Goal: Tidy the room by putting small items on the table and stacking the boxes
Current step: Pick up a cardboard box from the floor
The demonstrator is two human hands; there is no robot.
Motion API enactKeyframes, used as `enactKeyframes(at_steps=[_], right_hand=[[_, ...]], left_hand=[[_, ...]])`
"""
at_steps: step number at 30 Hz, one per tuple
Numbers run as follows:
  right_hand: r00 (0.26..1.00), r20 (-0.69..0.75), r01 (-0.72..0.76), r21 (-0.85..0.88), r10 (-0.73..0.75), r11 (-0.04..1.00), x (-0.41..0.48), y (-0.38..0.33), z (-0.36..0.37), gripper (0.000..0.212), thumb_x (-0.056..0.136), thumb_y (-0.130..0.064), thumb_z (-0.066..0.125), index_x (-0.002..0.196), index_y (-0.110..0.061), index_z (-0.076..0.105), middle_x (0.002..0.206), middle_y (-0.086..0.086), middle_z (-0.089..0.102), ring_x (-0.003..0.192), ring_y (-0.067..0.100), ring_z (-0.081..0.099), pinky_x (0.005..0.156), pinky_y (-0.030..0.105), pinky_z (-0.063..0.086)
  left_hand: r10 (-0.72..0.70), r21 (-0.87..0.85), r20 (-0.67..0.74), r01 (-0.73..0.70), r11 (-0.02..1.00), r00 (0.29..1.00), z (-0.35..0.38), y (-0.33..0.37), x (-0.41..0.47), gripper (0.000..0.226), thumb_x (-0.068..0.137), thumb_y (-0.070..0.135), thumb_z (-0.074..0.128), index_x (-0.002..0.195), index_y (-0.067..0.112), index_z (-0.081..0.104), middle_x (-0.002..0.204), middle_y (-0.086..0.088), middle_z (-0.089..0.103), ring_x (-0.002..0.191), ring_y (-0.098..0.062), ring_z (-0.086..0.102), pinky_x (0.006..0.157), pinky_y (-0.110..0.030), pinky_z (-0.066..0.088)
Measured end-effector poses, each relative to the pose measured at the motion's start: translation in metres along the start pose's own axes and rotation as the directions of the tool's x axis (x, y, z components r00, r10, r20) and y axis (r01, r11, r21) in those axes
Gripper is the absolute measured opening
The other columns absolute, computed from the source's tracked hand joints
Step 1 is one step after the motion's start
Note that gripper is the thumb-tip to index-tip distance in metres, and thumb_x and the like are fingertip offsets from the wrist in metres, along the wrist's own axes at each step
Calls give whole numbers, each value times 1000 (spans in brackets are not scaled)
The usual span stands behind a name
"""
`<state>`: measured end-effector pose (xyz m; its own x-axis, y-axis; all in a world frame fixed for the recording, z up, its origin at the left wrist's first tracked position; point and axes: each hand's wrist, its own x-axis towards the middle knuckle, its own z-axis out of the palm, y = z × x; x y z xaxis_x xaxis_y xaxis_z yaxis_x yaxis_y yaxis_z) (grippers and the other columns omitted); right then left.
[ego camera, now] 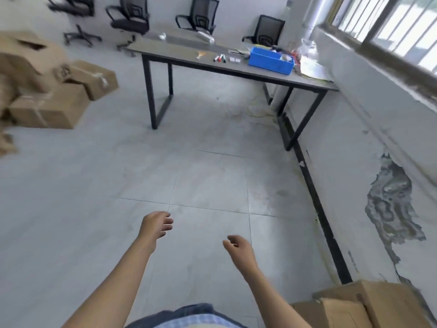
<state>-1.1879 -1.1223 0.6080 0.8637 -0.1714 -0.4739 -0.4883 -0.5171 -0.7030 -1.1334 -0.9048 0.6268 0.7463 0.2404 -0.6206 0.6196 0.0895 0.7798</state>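
1. Head view: left hand (155, 227) and right hand (238, 247) hang over the tiled floor (212, 176). Their fingers (167, 220) are loosely curled and hold nothing.
2. The open cardboard box (383, 301) lies low at the right, nearer to the right hand. The brown pile (47, 102) is well apart, far to the left.
3. Markers (219, 58) lie on the smooth grey counter (170, 50), near a blue plastic bin (269, 61).

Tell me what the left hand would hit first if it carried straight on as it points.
The way looks free: the left hand points ahead over bare floor tiles; the table stands beyond, but depth is unclear.
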Motion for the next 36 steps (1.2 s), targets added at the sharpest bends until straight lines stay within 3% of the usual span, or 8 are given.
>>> enactKeyframes(at_steps=[9, 14, 18, 22, 30, 36], right_hand=[[957, 226, 207, -103, -180, 973, 67, -136, 95, 36, 91, -22, 53, 124, -8, 56, 123, 6, 58, 114, 18, 53, 95, 28, 41], [908, 381, 257, -186, -171, 948, 96, -155, 141, 38, 92, -21, 51, 128, -9, 53, 127, 5, 56, 113, 16, 52, 89, 22, 39], [863, 451, 339, -184, -227, 923, 148, -206, 163, 39, 92, -21, 50, 130, -10, 51, 128, 6, 55, 116, 17, 52, 90, 24, 40], [833, 466, 395, -120, -300, 911, 211, -272, 169, 39, 92, -21, 50, 129, -10, 52, 126, 7, 56, 103, 14, 50, 83, 22, 35], [769, 581, 425, -150, -269, 893, 288, -331, 194, 37, 92, -21, 50, 128, -12, 52, 122, 4, 58, 102, 15, 51, 83, 23, 37], [699, 693, 439, -224, -175, 870, 308, -348, 234, 37, 93, -19, 49, 129, -10, 51, 122, 5, 57, 99, 15, 50, 82, 23, 37]], left_hand=[[-92, -241, -285, 22, 970, 954, -127, 13, 39, 10, 90, 10, 50, 83, 10, 56, 76, -8, 61, 62, -19, 55, 60, -26, 38], [-216, -244, -312, 141, 959, 925, -150, 10, 58, 10, 90, 13, 49, 88, 8, 57, 75, -7, 60, 63, -20, 55, 62, -26, 37], [-239, -311, -416, 110, 944, 877, -167, 34, 93, 10, 90, 12, 48, 90, 6, 57, 77, -8, 61, 63, -21, 55, 63, -26, 37], [-258, -350, -456, 95, 932, 852, -163, 73, 132, 11, 91, 12, 49, 89, 7, 58, 79, -9, 62, 65, -21, 57, 63, -26, 39], [-335, -475, -504, 68, 878, 796, -149, 116, 187, 11, 92, 12, 52, 90, 6, 60, 83, -11, 65, 69, -22, 60, 64, -27, 42], [-508, -624, -552, 77, 778, 661, -175, 104, 193, 14, 93, 10, 52, 98, 0, 60, 86, -15, 65, 74, -26, 60, 75, -32, 44]])
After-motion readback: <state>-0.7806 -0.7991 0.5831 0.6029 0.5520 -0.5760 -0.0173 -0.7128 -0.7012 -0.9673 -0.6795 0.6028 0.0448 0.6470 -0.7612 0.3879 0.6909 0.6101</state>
